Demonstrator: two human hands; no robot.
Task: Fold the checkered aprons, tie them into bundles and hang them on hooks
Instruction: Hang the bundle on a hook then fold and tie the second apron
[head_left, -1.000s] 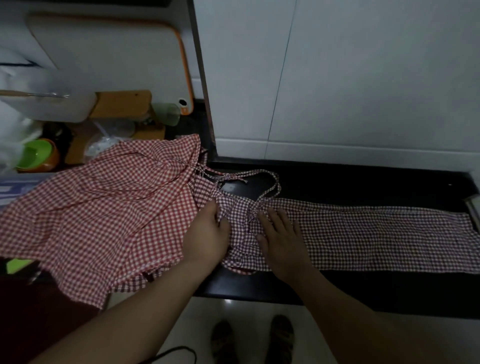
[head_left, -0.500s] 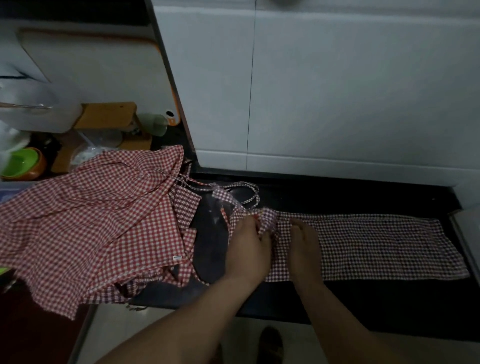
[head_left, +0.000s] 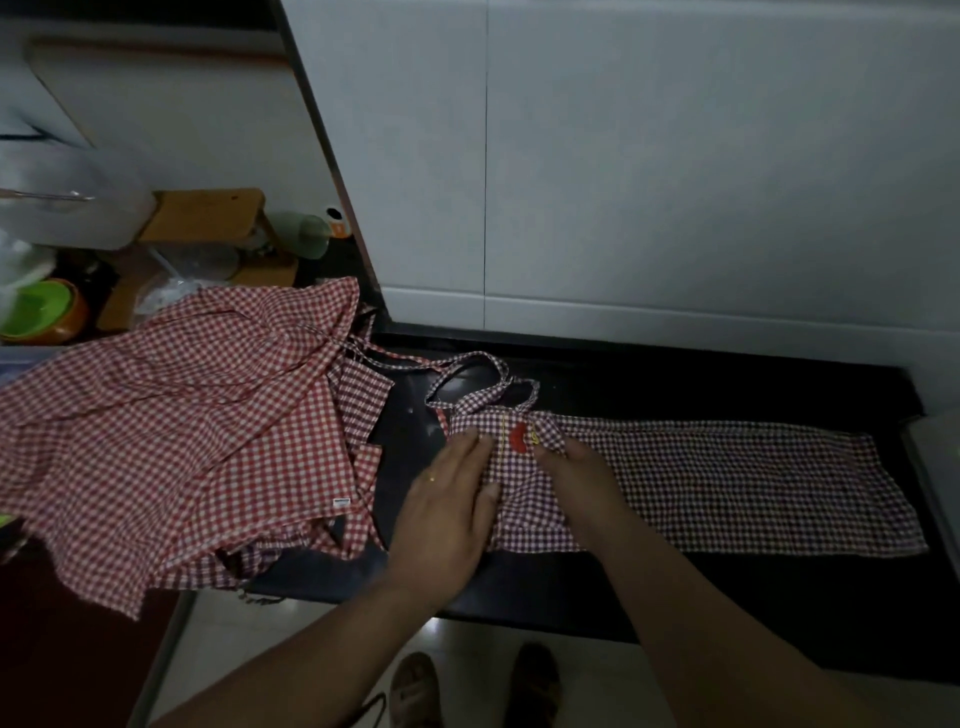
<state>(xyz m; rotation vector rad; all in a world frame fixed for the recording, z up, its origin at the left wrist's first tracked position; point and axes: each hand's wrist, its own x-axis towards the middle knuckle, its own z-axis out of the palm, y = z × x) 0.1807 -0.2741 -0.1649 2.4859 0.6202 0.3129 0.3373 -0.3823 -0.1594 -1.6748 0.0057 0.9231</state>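
A folded apron (head_left: 727, 483) in dark check lies as a long strip across the black desk (head_left: 675, 374), its left end under both hands. The left hand (head_left: 447, 509) presses flat on that end with its fingers (head_left: 470, 447) straight and holding nothing. The right hand (head_left: 576, 483) curls its fingers (head_left: 537, 451) round a small fold beside a red patch (head_left: 518, 436), the tips partly hidden by cloth. The loose straps (head_left: 483, 384) loop just beyond the hands, towards the wall. A second, red-checked apron (head_left: 182, 441) sprawls unfolded at the left, its near edge hanging over the desk's front.

The likely trouble is the straps. If they are caught inside the next fold, or tangle with the neighbouring apron's ties, nothing will be free to bind the bundle. Any tug could also drag the overhanging apron to the floor.
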